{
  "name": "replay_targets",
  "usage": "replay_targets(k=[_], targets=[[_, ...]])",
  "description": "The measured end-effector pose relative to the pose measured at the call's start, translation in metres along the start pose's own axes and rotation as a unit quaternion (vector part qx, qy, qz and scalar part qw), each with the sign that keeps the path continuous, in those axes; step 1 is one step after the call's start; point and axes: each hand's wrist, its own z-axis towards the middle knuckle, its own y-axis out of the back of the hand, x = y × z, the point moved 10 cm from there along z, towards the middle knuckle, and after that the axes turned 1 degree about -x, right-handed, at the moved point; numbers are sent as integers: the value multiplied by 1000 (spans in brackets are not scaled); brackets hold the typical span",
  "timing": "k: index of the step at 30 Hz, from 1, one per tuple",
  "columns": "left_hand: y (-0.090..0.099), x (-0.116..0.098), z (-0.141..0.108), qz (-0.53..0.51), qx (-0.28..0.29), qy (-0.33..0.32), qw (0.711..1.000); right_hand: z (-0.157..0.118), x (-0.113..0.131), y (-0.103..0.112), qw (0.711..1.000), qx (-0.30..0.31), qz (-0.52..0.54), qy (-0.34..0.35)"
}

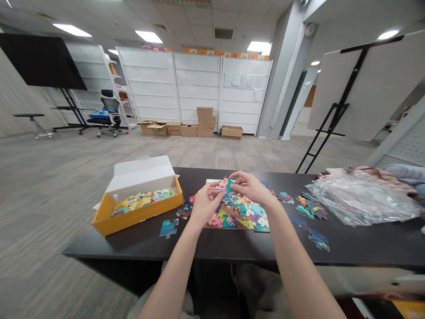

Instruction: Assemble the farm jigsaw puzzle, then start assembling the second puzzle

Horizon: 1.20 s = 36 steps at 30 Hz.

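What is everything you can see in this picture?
Table: one, black, in front of the person.
Part-built jigsaw puzzle: one, multicoloured, mid-table.
Loose jigsaw pieces: several, multicoloured, on both sides of it.
Puzzle box: one, yellow and white, table's left, holding pieces.
Plastic bag: one, clear, table's right.
Cardboard boxes: about eight, brown, by the far shelving.
Shelving panels: three, white, far wall.
Office chair: one, black and blue, back left.
Screen on a stand: one, black, far left.
Board on an easel: one, pale with black frame, right.
Left hand: one, bare, at a teal piece.
Right hand: one, bare, at the same piece.

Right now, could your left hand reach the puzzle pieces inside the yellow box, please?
Probably yes: the left hand is near the box, and only its low yellow wall stands before the pieces.
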Motion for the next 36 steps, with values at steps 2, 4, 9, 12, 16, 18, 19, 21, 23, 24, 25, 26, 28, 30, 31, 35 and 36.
replay_targets(k=[2, 4, 9, 12, 16, 18, 19, 21, 23, 24, 25, 26, 28, 30, 31, 35, 36], targets=[[-12, -2, 1, -19, 15, -7, 1000, -5, -10, 9, 1000, -10, -8, 11], [-24, -2, 2, -17, 32, -9, 999, -12, -21, 16, 1000, -28, 3, 14], [-46, 0, 5, 10, 70, -13, 997, -26, -39, 29, 998, -57, 2, 7], [-57, -5, 4, 16, 96, -36, 995, -32, -35, 35, 999, -46, -8, 19], [-65, -3, 2, 32, 115, -31, 992, -42, -37, 42, 999, -24, 27, 9], [-65, -1, 1, 29, 107, -21, 994, -48, -42, 42, 999, -2, 52, -6], [-65, -1, 1, 24, 101, -18, 994, -51, -44, 42, 998, 2, 62, -14], [-66, -2, 0, 9, 96, -17, 995, -57, -49, 47, 997, -5, 75, -28], [-72, -5, -4, -2, 111, -20, 994, -63, -55, 55, 996, -19, 78, -40], [-76, -6, -6, -1, 123, -23, 992, -65, -60, 60, 995, -29, 78, -50], [-79, -6, -9, 9, 133, -28, 991, -67, -66, 66, 994, -41, 75, -62], [-82, -7, -11, 30, 139, -37, 989, -70, -74, 74, 993, -58, 73, -77], [-84, -8, -16, 99, 137, -66, 983, -75, -95, 96, 985, -113, 72, -109], [-86, -10, -19, 179, 128, -102, 970, -81, -117, 119, 972, -184, 65, -133], [-87, -11, -21, 212, 128, -119, 962, -83, -126, 128, 966, -210, 56, -141], [-95, -14, -27, 274, 149, -154, 938, -79, -147, 136, 962, -224, 3, -156], [-96, -15, -28, 277, 154, -159, 935, -77, -148, 133, 963, -219, -13, -157]])
